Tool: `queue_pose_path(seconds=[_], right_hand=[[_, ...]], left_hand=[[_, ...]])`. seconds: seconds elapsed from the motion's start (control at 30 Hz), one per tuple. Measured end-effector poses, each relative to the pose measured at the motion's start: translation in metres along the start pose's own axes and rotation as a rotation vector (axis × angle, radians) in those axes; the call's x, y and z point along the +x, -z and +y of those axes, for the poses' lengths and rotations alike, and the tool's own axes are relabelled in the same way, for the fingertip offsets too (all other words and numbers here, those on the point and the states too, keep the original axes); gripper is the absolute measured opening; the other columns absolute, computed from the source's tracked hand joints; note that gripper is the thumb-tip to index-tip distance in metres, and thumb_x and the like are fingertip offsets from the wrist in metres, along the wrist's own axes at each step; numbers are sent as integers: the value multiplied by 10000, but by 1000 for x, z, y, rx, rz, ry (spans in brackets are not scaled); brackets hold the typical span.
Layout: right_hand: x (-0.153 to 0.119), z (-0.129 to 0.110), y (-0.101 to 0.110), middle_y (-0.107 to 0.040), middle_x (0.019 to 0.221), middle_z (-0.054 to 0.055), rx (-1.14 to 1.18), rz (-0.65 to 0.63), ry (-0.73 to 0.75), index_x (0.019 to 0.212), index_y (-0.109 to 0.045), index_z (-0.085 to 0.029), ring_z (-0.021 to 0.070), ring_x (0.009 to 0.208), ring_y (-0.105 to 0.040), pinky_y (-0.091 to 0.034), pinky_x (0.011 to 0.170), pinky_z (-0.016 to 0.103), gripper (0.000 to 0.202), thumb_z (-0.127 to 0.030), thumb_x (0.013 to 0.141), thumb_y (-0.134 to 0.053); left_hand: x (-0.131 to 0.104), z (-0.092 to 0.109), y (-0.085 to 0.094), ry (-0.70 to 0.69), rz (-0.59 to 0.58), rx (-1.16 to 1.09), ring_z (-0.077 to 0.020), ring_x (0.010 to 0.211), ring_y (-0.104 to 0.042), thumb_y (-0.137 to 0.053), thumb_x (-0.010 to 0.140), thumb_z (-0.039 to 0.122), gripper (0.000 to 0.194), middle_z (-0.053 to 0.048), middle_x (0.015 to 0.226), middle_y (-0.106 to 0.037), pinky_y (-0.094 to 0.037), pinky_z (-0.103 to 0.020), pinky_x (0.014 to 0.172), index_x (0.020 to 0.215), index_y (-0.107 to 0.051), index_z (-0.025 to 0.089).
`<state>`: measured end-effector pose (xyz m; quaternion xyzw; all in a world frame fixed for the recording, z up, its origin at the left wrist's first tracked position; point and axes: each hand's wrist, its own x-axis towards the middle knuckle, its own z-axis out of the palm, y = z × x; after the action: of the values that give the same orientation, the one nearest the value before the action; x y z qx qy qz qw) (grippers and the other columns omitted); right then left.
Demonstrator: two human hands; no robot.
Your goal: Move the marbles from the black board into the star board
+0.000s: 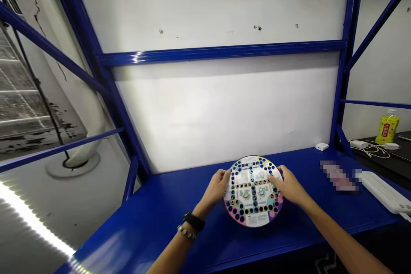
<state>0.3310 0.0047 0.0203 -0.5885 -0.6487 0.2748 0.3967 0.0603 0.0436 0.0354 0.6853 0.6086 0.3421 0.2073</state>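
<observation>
A round game board (252, 192) with a ring of dark dots and coloured edges is between my hands, its printed face toward me. Whether it rests on the blue surface (180, 205) or is raised a little, I cannot tell. My left hand (219, 185) grips the board's left rim with curled fingers; a black band and a beaded bracelet are on that wrist. On the right rim, my right hand (287, 185) has its thumb over the face and its other fingers at and behind the edge.
A white power strip (383, 190), a blurred-out flat object (338, 176) and a small white adapter (322, 147) lie to the right. Farther right are a yellow bottle (387, 127) and white cables (372, 149). Blue frame bars (224, 52) cross the white wall behind.
</observation>
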Motion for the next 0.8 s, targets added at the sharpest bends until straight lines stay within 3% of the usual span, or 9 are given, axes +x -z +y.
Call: queue_pose_path(seconds=[0.1, 0.2, 0.33, 0.5, 0.57, 0.63, 0.7, 0.8], right_hand=[[30, 16, -1, -733, 1078, 119, -366, -113, -81, 1026, -595, -190, 252, 995, -689, -506, 798, 315, 309, -473, 910, -554], [46, 20, -10, -735, 1053, 144, -460, -164, -98, 961, -626, -186, 287, 972, -696, -492, 757, 336, 338, -510, 891, -558], [48, 17, -20, -727, 1039, 171, -551, -147, -94, 1025, -635, -189, 355, 994, -694, -477, 809, 416, 368, -518, 882, -550], [39, 24, -15, -701, 1094, 147, -589, -135, -60, 1056, -662, -203, 345, 1011, -680, -476, 871, 442, 426, -570, 869, -551], [38, 27, -15, -652, 1257, 157, -581, -130, -21, 1260, -614, -188, 333, 1130, -639, -462, 945, 442, 515, -540, 895, -520], [41, 29, -18, -507, 1488, 152, -560, -154, 42, 1460, -479, -187, 321, 1337, -503, -390, 1073, 449, 619, -481, 915, -498], [44, 30, -24, -354, 1625, 112, -522, -252, 90, 1537, -402, -221, 312, 1470, -339, -287, 1164, 479, 665, -476, 929, -485], [48, 32, -32, -282, 1666, 98, -480, -374, 92, 1562, -378, -248, 325, 1519, -251, -203, 1197, 532, 698, -544, 939, -478]], left_hand=[[25, -21, -19, 29, -84, 171, -207, 739, -605, -418, 923, 528, 359, -37, 751, -637, -429, -299, 647, 749, -493, 223], [33, -32, -23, 61, -143, 313, -226, 746, -639, -462, 926, 451, 308, -62, 759, -673, -399, -303, 642, 735, -531, 219], [27, -40, -22, 9, -170, 306, -220, 833, -677, -502, 921, 438, 260, -58, 889, -731, -427, -288, 674, 872, -619, 211], [15, -49, -24, -77, -160, 275, -236, 922, -689, -507, 911, 511, 388, -81, 1046, -734, -493, -315, 763, 1064, -659, 188], [14, -50, -25, -125, -178, 294, -264, 1050, -673, -507, 912, 538, 487, -110, 1202, -704, -505, -353, 879, 1214, -638, 180], [12, -49, -28, -210, -230, 321, -310, 1237, -594, -532, 894, 606, 642, -133, 1398, -614, -462, -418, 1029, 1386, -561, 194], [11, -47, -30, -269, -298, 354, -354, 1386, -471, -546, 863, 694, 797, -140, 1543, -488, -387, -490, 1127, 1499, -464, 221], [10, -46, -34, -275, -351, 393, -374, 1457, -382, -501, 864, 752, 867, -143, 1619, -380, -328, -538, 1172, 1548, -400, 229]])
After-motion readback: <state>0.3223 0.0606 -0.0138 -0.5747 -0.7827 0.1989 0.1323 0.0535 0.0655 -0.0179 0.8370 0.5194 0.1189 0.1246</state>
